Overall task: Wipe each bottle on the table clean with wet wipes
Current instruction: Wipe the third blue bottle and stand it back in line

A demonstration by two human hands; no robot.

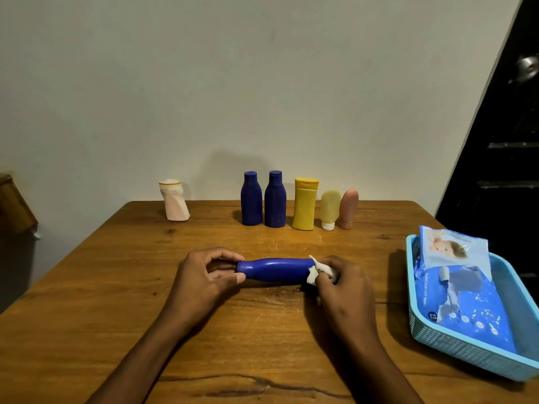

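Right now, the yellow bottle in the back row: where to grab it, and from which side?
Grip the yellow bottle around its mid-body, coming from the front. It stands upright with a blue bottle close on one side and a pale tube on the other, so the front face is freest; a top-down pinch on the cap also looks workable.

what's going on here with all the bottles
A person is cleaning bottles. The left hand holds a blue bottle sideways by its cap end, while the right hand presses a wet wipe on its base. Six more bottles stand at the table's far edge. Wipe packs lie in a blue basket.
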